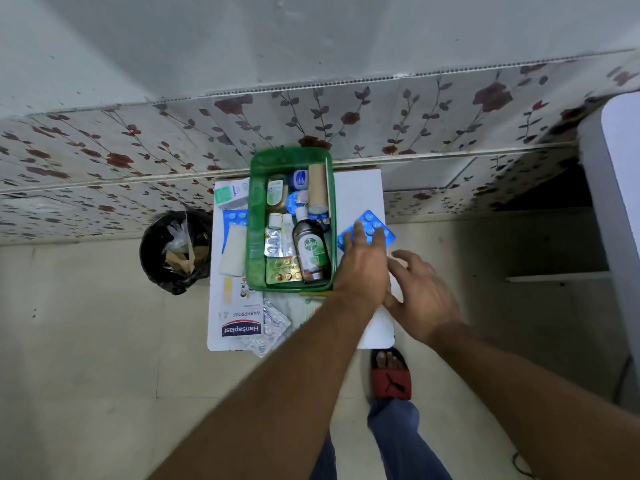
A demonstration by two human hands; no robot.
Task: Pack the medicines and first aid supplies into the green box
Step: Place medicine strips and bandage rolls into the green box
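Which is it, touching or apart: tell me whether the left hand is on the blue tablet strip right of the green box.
Touching. The head view shows the left hand with its fingertips lying across the blue tablet strip, covering its near part, no gap visible.

A room in a home: floral wall covering [311,112] over a tiled floor [86,341], a lined rubbish bin [175,251] beside a small white table [356,192], a slippered foot [390,375].

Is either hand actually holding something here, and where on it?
The left hand lies on the near end of the blue tablet blister strip; whether it has a grip cannot be told. The right hand holds nothing.
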